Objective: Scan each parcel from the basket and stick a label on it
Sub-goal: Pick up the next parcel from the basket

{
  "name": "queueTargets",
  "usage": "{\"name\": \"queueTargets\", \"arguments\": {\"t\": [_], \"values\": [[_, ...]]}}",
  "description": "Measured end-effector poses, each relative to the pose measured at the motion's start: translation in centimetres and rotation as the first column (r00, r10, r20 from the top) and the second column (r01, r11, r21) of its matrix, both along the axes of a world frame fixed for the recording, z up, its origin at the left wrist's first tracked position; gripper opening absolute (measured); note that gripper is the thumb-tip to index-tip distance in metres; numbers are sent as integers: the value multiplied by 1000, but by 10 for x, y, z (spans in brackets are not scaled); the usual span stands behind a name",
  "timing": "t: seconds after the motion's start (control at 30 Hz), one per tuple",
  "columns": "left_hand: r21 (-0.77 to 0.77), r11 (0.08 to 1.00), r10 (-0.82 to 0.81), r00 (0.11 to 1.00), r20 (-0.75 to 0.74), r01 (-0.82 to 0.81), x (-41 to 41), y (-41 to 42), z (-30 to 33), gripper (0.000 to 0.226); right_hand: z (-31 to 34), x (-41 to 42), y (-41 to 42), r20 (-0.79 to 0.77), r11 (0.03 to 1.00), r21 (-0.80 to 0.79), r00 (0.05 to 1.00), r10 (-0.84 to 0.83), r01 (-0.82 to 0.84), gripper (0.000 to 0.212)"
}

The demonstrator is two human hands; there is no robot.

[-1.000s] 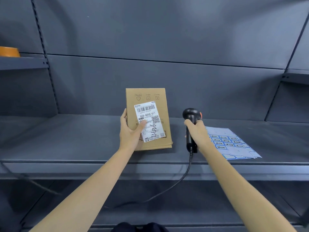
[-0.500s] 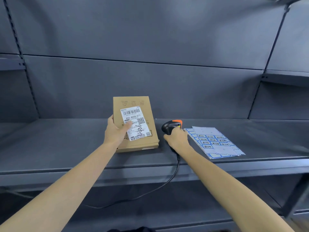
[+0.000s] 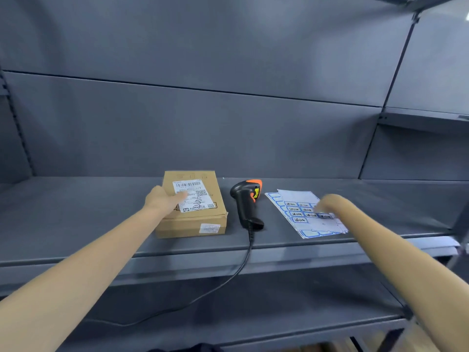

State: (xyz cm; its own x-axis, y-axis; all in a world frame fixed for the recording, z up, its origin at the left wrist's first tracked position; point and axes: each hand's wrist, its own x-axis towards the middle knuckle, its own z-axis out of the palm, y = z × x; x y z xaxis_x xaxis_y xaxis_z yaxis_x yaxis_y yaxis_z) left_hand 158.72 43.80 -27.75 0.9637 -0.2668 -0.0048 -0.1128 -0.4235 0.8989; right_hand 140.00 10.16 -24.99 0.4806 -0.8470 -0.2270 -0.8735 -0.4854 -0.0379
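Label step: brown cardboard parcel [image 3: 194,207] lies flat on the grey metal shelf [image 3: 76,219], and the black-and-orange handheld scanner [image 3: 247,203] lies beside it with neither hand on it.
My left hand [image 3: 165,200] rests flat on the parcel's white shipping label [image 3: 194,196], fingers straight. My right hand [image 3: 327,203] is over the blue-bordered sticker sheets [image 3: 302,213]; blurred, grip unclear. Next, I'd guess: peel one sticker and press it on the box. Count: one parcel, one scanner, at least two overlapping sheets, six or so stickers visible. Basket not in view.
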Motion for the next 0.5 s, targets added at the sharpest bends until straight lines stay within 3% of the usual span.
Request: {"name": "queueTargets", "arguments": {"t": [0.1,0.2,0.27,0.37,0.5], "values": [[59,998,0,1000,-2,0,-8,-3,4,41,0,-15,-11,-159,998,59,987,21,-12,47],[87,992,88,994,71,-94,-22,-5,8,62,-4,-20,-17,-123,998,54,992,26,-19,47],[69,981,161,965,207,-179,-28,-4,5,76,-4,-25,-17,-106,999,32,994,27,-23,46],[-53,975,218,883,416,-215,-32,-3,-1,62,-2,-34,-23,-33,995,89,999,-29,32,48],[-194,962,257,867,427,-190,-38,0,-7,42,-3,-46,-33,136,983,158,983,-121,99,47]]}}
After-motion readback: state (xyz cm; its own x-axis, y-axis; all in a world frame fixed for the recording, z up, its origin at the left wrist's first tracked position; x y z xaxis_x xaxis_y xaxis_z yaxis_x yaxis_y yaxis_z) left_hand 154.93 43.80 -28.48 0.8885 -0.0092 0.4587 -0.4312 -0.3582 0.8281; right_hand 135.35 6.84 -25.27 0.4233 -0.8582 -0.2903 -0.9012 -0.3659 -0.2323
